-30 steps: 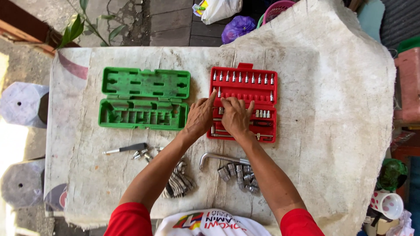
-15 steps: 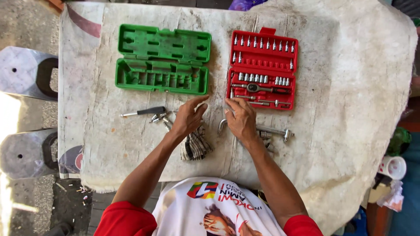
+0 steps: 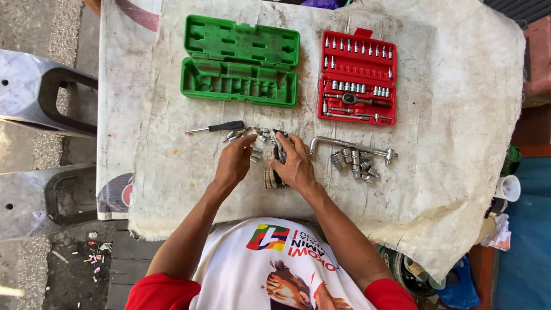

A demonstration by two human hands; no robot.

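On the far part of the worn white cloth-covered table (image 3: pixel 447 115), 2 moulded plastic cases lie open. The green case (image 3: pixel 241 60) on the left shows mostly vacant slots. The red case (image 3: pixel 357 77) on the right holds rows of small chrome sockets and a ratchet handle. Near the person, the left hand (image 3: pixel 234 162) pinches a small metal socket (image 3: pixel 254 155), fingers closed on it. The right hand (image 3: pixel 295 165) rests half-curled on a pile of loose steel sockets (image 3: pixel 274 155); its grasp cannot be told. A black-handled screwdriver (image 3: pixel 215 127) lies left; a bent steel bar (image 3: pixel 351 146) lies right.
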